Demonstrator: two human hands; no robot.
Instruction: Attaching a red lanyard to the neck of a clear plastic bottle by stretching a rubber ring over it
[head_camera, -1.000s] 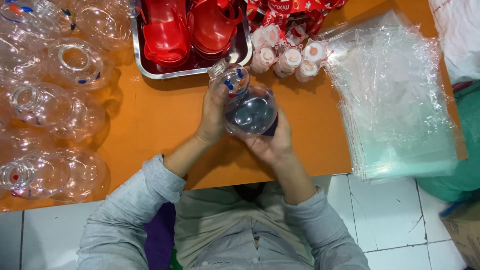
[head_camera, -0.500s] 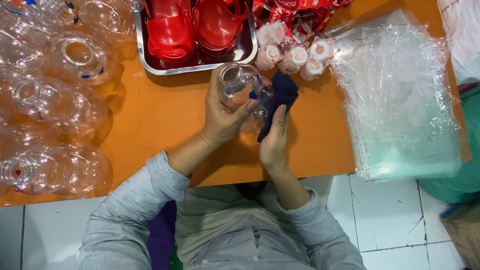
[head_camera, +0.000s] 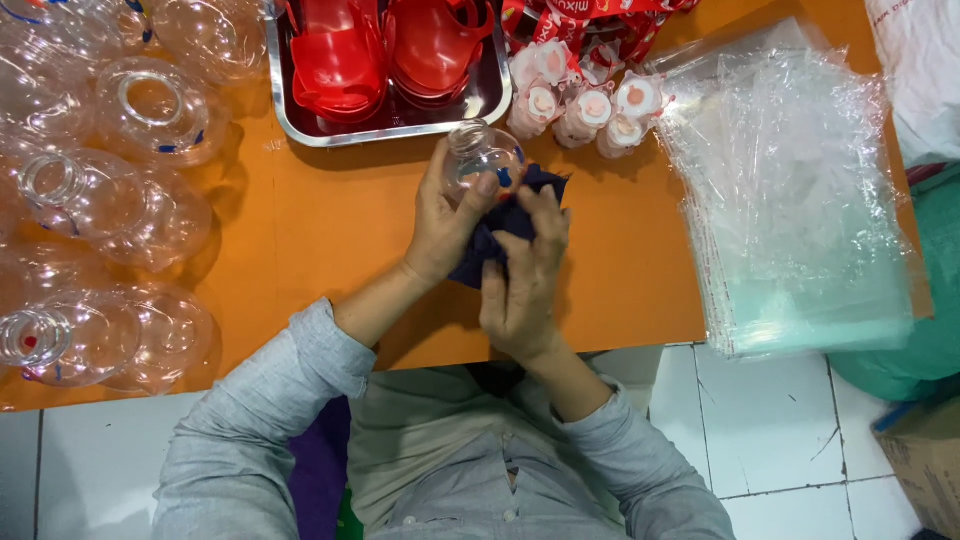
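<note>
Head view: left hand grips a clear bottle, neck apparently angled up-left; right hand presses a dark blue cloth, now lower against it.

The person wears a light grey button-up shirt with long sleeves; small pale buttons run down the front placket, and the cloth is creased across the chest. The left sleeve ends in a cuff pushed up the forearm; the right sleeve stops at a like cuff above the wrist. Both hands are bare, the left hand and the right hand without gloves, rings or watch; the nails are short and plain.
</note>
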